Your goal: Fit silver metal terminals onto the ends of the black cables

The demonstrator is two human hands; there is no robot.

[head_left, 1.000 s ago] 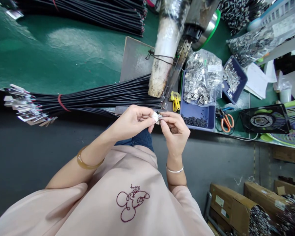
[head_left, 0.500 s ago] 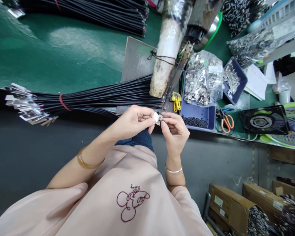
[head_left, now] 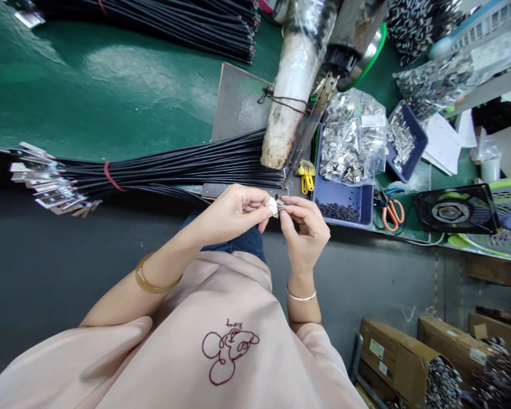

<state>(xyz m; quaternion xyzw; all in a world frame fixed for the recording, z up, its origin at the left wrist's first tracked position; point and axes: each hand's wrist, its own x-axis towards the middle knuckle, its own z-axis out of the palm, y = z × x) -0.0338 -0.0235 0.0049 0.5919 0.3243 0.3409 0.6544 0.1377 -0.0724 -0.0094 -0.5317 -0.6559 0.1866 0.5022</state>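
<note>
My left hand (head_left: 241, 213) is closed in a pinch, and a small white wad (head_left: 273, 207) shows at its fingertips; whether it is held or wrapped round a finger I cannot tell. Facing it, my right hand (head_left: 304, 227) pinches a small shiny metal piece (head_left: 280, 203) between thumb and fingers. A dark bit shows at its upper end. The two hands' fingertips meet just in front of the bench edge. Behind them lies a bundle of black cables (head_left: 187, 162), tied with a red band (head_left: 111, 177) and ending in metal tabs (head_left: 46, 180) at the left.
A machine arm wrapped in plastic (head_left: 287, 96) reaches down over the green bench (head_left: 132, 96). To its right are a yellow cutter (head_left: 306, 176), a blue tray (head_left: 366, 213) with bagged metal parts and black bits, orange-handled scissors (head_left: 393, 215) and a black fan (head_left: 455, 210).
Both hands stay together at nearly the same spot, shifted very slightly right. The small metal piece has turned a little between the fingertips.
</note>
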